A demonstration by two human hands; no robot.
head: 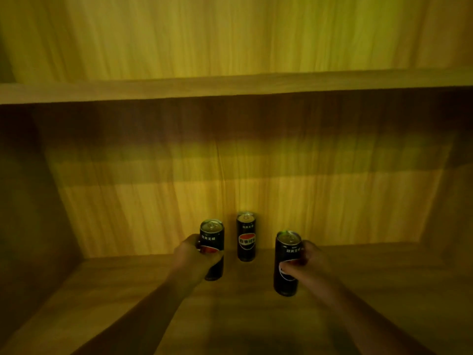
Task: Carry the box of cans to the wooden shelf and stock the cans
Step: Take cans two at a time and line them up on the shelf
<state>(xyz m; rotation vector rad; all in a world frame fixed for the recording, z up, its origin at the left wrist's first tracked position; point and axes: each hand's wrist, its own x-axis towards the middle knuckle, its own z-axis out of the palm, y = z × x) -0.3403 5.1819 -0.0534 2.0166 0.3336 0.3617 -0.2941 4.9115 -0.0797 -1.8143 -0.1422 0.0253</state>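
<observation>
Both my arms reach into a wooden shelf compartment (371, 272). My left hand (194, 254) is wrapped around a tall black can (212, 235), held upright at the shelf board. My right hand (308, 262) grips a second black can (286, 248), also upright, nearer to me and to the right. A third black can (246, 237) with a red, white and blue logo stands free at the back between them, close to the rear panel. The box is out of view.
The compartment has a wooden back panel (230, 190), a side wall on the left (33, 201) and one on the right (455, 190). An upper shelf board (230, 88) runs across overhead. Light is dim and yellowish.
</observation>
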